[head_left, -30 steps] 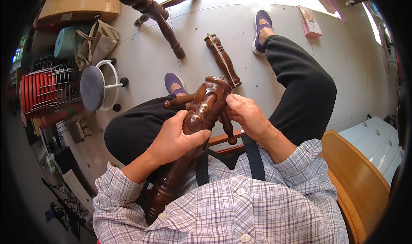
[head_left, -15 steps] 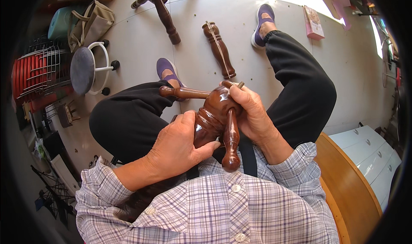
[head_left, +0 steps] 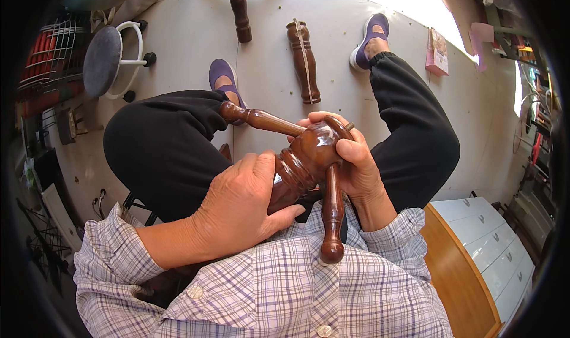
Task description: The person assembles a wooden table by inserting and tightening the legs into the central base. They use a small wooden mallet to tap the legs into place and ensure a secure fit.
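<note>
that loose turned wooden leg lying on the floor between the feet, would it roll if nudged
Probably yes: the turned wooden leg has a round, lathe-turned profile and lies flat on the smooth floor, so a sideways push should roll it, likely curving since its thickness varies. It looks rigid, solid and glossy, so probably fairly heavy and somewhat slick.

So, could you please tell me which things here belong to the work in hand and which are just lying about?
In hand:
- dark turned wooden piece with spindles, gripped by left hand and right hand

Lying about:
- two turned wooden legs on the floor
- round stool
- small book
- white drawer unit
</note>
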The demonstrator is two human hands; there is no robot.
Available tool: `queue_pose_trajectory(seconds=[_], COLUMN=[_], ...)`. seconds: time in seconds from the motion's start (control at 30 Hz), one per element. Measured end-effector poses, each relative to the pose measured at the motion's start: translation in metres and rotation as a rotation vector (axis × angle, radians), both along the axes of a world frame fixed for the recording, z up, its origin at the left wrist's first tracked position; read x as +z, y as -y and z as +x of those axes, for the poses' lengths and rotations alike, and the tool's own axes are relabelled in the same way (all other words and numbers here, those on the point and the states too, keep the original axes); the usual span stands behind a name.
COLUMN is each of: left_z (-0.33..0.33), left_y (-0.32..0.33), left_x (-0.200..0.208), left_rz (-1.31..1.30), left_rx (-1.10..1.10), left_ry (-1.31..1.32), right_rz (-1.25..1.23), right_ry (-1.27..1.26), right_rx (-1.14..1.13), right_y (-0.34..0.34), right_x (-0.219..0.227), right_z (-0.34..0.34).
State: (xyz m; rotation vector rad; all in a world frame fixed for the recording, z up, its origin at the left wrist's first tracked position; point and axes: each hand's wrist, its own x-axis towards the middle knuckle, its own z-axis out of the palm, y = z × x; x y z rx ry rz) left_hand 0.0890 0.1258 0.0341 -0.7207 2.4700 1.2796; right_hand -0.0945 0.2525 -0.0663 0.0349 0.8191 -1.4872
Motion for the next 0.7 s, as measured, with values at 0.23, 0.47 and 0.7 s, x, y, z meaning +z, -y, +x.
queue_pose_trajectory(seconds=[0.23, 0.47, 0.7], left_z=[0.005, 0.017, 0.083], left_y=[0.008, 0.032, 0.034], left_x=[-0.015, 0.014, 0.063], left_rz=[0.105, -0.072, -0.191], left_rx=[0.072, 0.174, 0.431], left_ry=[0.053, -0.239, -0.299], right_rz=[0.006, 0.061, 0.03], right_ry=[-0.159, -0.098, -0.071], right_rx=[0.057, -0.064, -0.102], right_y=[0.017, 0.024, 0.017], right_x=[-0.018, -0.034, -0.048], right_z=[-0.003, 0.005, 0.008])
